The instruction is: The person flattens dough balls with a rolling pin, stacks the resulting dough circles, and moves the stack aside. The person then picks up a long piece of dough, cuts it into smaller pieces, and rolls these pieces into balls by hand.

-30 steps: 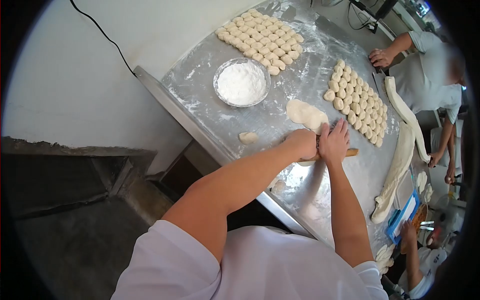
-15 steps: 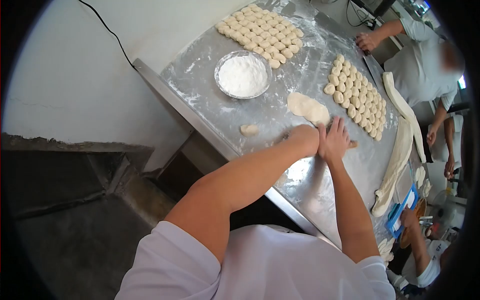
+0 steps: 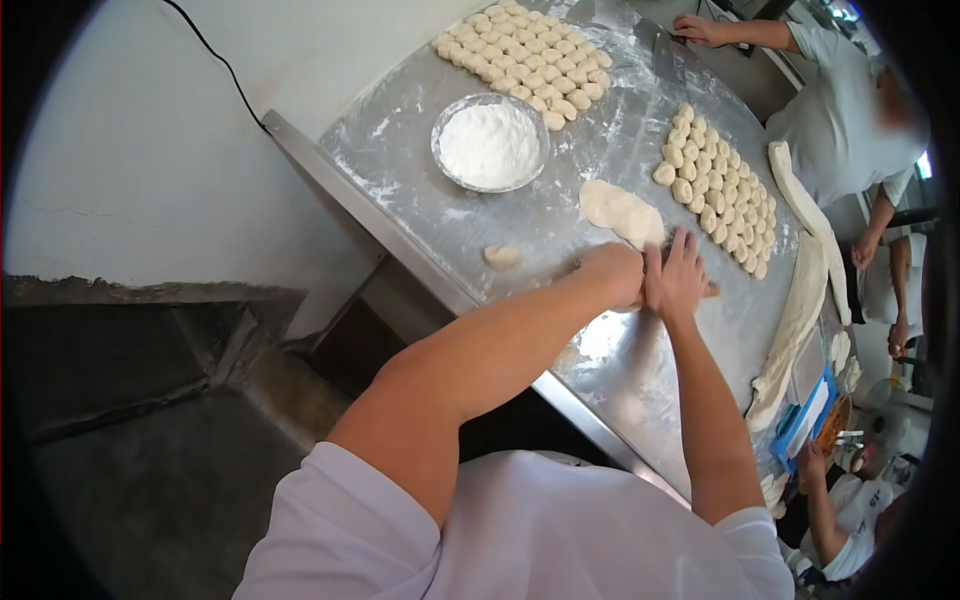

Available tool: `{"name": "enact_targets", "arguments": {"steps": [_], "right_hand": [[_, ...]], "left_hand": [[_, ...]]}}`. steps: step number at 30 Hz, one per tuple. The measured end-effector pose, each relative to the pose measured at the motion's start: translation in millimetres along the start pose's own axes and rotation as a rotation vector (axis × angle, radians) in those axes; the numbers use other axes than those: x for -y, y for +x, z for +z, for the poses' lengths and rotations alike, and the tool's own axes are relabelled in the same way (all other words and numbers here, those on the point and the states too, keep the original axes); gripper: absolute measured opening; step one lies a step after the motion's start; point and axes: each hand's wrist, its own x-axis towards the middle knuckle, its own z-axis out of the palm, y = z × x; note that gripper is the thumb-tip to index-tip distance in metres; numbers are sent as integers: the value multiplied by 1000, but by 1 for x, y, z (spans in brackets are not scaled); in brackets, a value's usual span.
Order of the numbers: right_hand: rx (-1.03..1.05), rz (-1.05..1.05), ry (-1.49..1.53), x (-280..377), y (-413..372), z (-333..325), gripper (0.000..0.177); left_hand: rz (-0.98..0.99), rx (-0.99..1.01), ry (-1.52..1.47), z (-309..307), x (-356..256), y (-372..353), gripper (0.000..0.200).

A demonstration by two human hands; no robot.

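Note:
My left hand [image 3: 612, 272] is curled low over the steel table, its fingers mostly hidden under it, so what they hold does not show. Right beside it my right hand [image 3: 677, 280] lies flat with stretched fingers. From under its outer side pokes the short end of what looks like a wooden rolling pin [image 3: 712, 291]. Just beyond both hands lie overlapping thin rounds of rolled dough [image 3: 620, 212]. A single small lump of dough [image 3: 502, 257] sits to the left of my left hand.
A bowl of white flour [image 3: 490, 145] stands far left. Rows of dough pieces [image 3: 530, 60] lie behind it, and another block of dough pieces [image 3: 715, 185] to the right. Long dough strips [image 3: 795, 320] run along the right edge near a blue tray [image 3: 805, 425]. Co-workers stand beyond.
My hands stay almost in place, close together. Across the table, a co-worker's hand and the broad blade have moved away to the upper left. The lower-right co-worker's hand has also shifted.

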Motion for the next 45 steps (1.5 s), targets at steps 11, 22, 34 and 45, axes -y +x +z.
{"name": "enact_targets", "arguments": {"steps": [11, 22, 34, 45], "right_hand": [[15, -173, -7, -63, -95, -1, 61], [-36, -132, 39, -53, -88, 8, 63], [-123, 15, 233, -15, 14, 7, 65], [15, -28, 4, -23, -20, -2, 66]], "left_hand": [[17, 311, 49, -13, 17, 19, 36], [93, 59, 48, 15, 32, 33, 35], [101, -116, -71, 14, 28, 31, 25], [-20, 191, 25, -20, 5, 8, 34]]}}
